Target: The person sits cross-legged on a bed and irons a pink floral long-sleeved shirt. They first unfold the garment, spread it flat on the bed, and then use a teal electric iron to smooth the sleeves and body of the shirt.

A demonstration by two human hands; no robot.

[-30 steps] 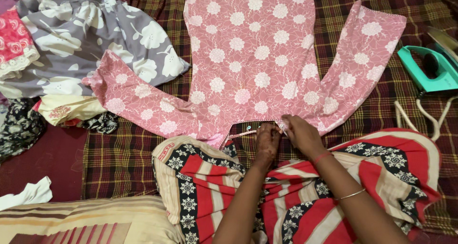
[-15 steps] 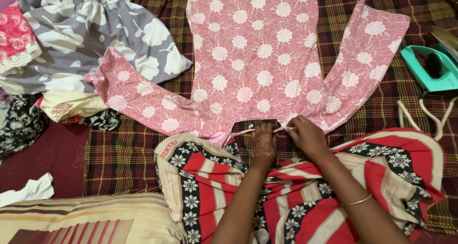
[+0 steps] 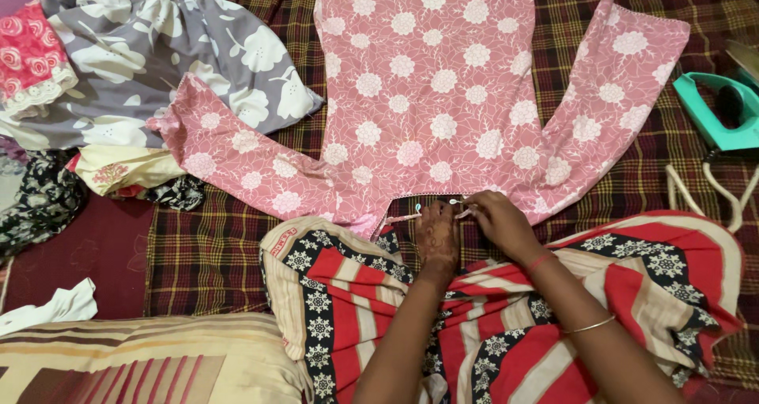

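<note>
At nine o'clock one heap of clothes waits. One pink floral top lies flat at centre for working. The left hand and right hand, at six, pinch its neckline tie. One green iron rests at three.

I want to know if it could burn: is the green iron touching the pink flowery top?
Apart. In the head view, the green iron sits on the checked blanket at the right edge, with bare blanket showing between it and the pink flowery top.
</note>
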